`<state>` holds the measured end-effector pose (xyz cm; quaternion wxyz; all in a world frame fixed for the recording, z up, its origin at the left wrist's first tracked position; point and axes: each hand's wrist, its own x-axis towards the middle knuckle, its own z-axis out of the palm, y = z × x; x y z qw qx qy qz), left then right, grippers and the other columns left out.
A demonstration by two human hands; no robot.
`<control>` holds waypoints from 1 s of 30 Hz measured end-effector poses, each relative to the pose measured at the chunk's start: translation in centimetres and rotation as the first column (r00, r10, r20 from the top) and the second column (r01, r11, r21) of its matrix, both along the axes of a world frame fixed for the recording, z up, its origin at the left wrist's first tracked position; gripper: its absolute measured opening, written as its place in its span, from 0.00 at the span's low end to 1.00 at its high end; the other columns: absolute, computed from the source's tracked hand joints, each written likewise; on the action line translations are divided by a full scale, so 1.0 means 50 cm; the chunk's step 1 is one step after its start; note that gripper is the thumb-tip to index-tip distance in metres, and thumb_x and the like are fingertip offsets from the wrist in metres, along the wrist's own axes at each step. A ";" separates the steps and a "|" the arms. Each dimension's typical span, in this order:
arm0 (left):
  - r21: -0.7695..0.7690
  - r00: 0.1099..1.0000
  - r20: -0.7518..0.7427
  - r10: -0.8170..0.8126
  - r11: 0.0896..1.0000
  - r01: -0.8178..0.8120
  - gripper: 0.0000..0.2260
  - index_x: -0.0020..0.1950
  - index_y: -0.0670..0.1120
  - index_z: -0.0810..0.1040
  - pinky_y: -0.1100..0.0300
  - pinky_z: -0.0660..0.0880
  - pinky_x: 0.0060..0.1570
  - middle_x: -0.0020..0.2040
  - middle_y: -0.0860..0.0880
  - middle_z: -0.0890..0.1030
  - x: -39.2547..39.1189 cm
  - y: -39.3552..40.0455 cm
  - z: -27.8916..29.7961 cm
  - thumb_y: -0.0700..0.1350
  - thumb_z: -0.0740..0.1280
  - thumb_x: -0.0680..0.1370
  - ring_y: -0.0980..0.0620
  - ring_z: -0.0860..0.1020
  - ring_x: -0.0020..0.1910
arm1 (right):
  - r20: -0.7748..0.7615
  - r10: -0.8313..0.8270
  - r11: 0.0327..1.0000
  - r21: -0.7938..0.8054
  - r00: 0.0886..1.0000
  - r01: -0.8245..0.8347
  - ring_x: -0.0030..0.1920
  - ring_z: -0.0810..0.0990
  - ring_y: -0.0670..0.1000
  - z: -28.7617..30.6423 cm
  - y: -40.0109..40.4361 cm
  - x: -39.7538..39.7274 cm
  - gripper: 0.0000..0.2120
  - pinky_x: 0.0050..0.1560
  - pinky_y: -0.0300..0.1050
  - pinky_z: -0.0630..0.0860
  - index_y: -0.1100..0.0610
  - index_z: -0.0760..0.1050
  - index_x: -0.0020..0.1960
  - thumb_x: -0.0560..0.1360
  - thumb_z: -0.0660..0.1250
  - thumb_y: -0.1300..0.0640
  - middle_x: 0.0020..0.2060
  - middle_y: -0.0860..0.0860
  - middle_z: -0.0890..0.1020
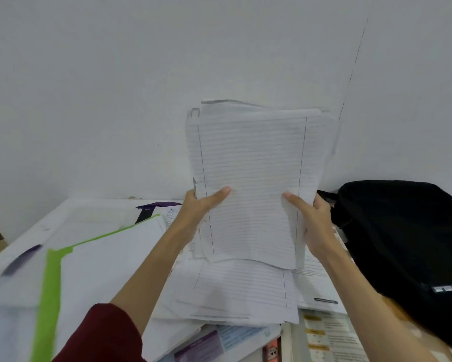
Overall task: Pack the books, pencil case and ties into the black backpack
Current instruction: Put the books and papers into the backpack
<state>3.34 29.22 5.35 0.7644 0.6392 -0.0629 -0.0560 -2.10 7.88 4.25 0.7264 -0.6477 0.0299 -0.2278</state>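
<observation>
I hold a thick stack of lined white paper [253,163] upright above the table, in front of the wall. My left hand [198,207] grips its lower left edge, thumb across the front sheet. My right hand [311,223] grips the lower right edge the same way. The black backpack [402,236] lies on the table at the right, just beyond my right hand. More lined sheets [240,291] and printed books [329,335] lie flat under the raised stack. No pencil case or ties can be told for certain.
A white folder with a green border [89,270] lies at the left of the white table [70,212]. A dark purple strip [21,259] sits near the left edge, another purple and black item [151,210] at the back. A purple-covered booklet [206,346] lies at the front.
</observation>
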 end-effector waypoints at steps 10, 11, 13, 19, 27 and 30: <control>0.126 0.997 0.009 0.078 0.989 -0.079 0.29 0.61 0.48 0.76 0.52 0.73 0.62 0.56 0.51 0.81 -0.024 -0.004 -0.067 0.56 0.75 0.63 0.52 0.79 0.57 | -0.106 0.019 0.999 -0.039 0.994 -0.023 0.49 0.83 0.48 -0.043 0.029 0.007 0.07 0.46 0.39 0.78 0.53 0.79 0.51 0.74 0.70 0.54 0.48 0.50 0.85; 0.128 0.992 -0.007 0.124 0.984 -0.122 0.30 0.63 0.46 0.73 0.54 0.73 0.62 0.58 0.50 0.80 -0.023 -0.004 -0.055 0.56 0.75 0.66 0.52 0.77 0.58 | -0.089 0.019 0.999 -0.041 0.996 -0.023 0.50 0.83 0.47 -0.038 0.033 0.007 0.08 0.48 0.38 0.77 0.53 0.79 0.52 0.75 0.69 0.52 0.49 0.49 0.84; 0.163 0.988 -0.016 0.155 0.975 -0.150 0.31 0.68 0.43 0.66 0.59 0.69 0.60 0.61 0.52 0.74 -0.019 0.002 -0.042 0.54 0.72 0.71 0.53 0.73 0.59 | -0.079 0.039 0.999 -0.032 0.996 -0.042 0.55 0.81 0.45 -0.042 0.037 0.011 0.12 0.56 0.40 0.75 0.54 0.78 0.58 0.77 0.65 0.50 0.53 0.48 0.83; 0.335 0.995 0.060 0.085 0.937 -0.100 0.20 0.64 0.44 0.71 0.65 0.71 0.49 0.58 0.53 0.75 -0.021 0.038 -0.001 0.50 0.69 0.75 0.55 0.74 0.53 | -0.098 -0.043 0.995 -0.097 0.994 0.034 0.51 0.80 0.43 -0.046 0.054 0.018 0.10 0.50 0.35 0.75 0.57 0.74 0.59 0.79 0.60 0.60 0.50 0.46 0.81; 0.701 0.992 -0.123 0.009 0.708 0.081 0.16 0.58 0.41 0.78 0.53 0.76 0.58 0.56 0.48 0.80 -0.012 0.100 -0.126 0.44 0.72 0.73 0.51 0.79 0.51 | -0.592 -0.193 0.679 -0.656 0.783 -0.329 0.42 0.72 0.52 -0.072 0.075 -0.005 0.07 0.41 0.43 0.69 0.60 0.70 0.51 0.78 0.60 0.55 0.41 0.51 0.74; 0.745 0.992 -0.078 0.102 0.667 -0.010 0.26 0.61 0.46 0.79 0.51 0.73 0.61 0.63 0.46 0.76 -0.013 0.103 -0.161 0.56 0.73 0.66 0.47 0.75 0.60 | -0.523 -0.414 0.376 -0.843 0.745 -0.384 0.44 0.71 0.52 -0.099 0.061 -0.018 0.19 0.43 0.43 0.67 0.59 0.71 0.57 0.78 0.58 0.43 0.45 0.51 0.74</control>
